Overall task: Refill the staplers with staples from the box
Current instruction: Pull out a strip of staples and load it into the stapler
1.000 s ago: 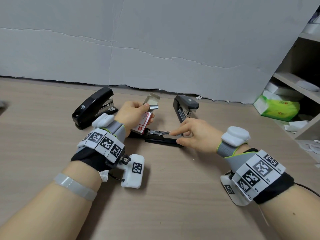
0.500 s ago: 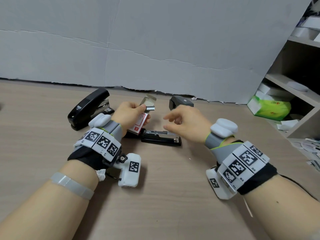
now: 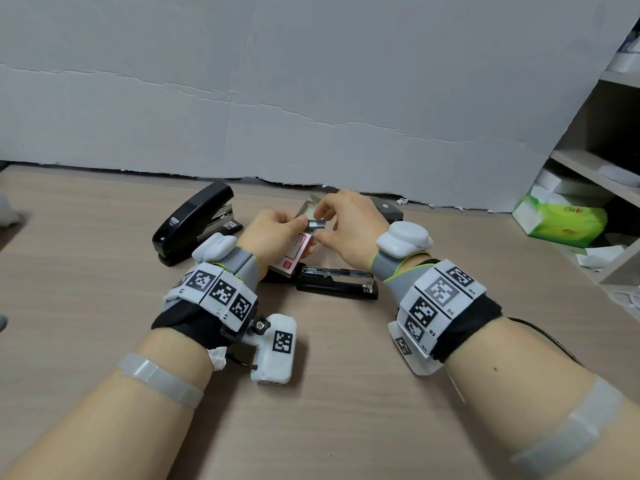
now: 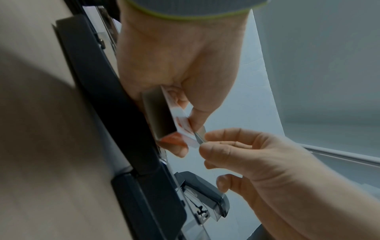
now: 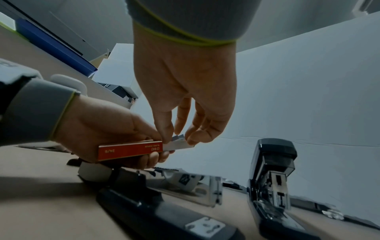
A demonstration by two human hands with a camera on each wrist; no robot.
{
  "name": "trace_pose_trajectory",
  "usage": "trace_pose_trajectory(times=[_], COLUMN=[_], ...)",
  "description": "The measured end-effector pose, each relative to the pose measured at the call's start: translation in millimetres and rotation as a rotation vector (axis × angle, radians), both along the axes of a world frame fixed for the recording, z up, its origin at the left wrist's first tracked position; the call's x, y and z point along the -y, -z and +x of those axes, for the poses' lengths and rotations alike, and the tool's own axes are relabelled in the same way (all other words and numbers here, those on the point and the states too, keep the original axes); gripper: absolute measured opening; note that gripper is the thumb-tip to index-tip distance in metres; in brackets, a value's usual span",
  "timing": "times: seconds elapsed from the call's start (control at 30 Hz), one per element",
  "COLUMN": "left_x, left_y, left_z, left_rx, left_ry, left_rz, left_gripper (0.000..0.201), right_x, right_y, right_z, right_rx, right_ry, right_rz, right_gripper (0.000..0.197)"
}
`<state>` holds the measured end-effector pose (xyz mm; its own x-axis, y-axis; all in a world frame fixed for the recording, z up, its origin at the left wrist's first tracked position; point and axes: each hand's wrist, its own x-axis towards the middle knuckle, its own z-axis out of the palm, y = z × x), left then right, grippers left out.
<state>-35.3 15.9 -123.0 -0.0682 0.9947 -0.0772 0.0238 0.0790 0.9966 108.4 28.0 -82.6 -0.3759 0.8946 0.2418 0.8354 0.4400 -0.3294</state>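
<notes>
1. While the left hand (image 3: 273, 233) grips the red-and-white box (image 3: 294, 252) just above the bench (image 3: 104, 306), its fingers curl round the box with the open end turned toward the other hand.
2. At that open end the right hand (image 3: 349, 226) pinches a silver strip of staples (image 3: 317, 223) between thumb and fingertips; the strip sticks out of the box mouth, next to its raised flap.
3. Below the hands an open stapler (image 3: 334, 280) lies flat on the bench, its metal channel facing up and its black top swung back upright behind the right hand.
4. Left of the hands sits a closed stapler (image 3: 195, 221), apart from the open one.
5. Behind everything a grey board (image 3: 311, 81) leans at the bench's far edge.
6. Off to the right a shelf (image 3: 595, 171) holds a green pack (image 3: 568, 220) and some white things.
</notes>
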Motion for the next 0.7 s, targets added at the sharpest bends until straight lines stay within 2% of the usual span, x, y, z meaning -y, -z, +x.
trace_pose_trajectory(times=[0.27,0.53,0.7], left_x=[-0.2,1.9,1.9], left_y=[1.0,-3.0,-2.5], left_z=[-0.9,2.3,0.5], left_rx=[0.076,0.115,0.092], left_ry=[0.015,-0.019,-0.002], left_rz=[-0.007,-0.032,-0.025], left_gripper=[0.021,0.024,0.017], right_x=[-7.2,-7.2,-5.7], right_y=[4.5,7.2,4.5], right_z=[-0.5,1.6,-0.7], right_rx=[-0.032,-0.193,-0.253], right_ry=[-0.014,0.022,0.068], right_rz=[0.034,-0.020,-0.082], right_gripper=[0.008,0.023,0.017])
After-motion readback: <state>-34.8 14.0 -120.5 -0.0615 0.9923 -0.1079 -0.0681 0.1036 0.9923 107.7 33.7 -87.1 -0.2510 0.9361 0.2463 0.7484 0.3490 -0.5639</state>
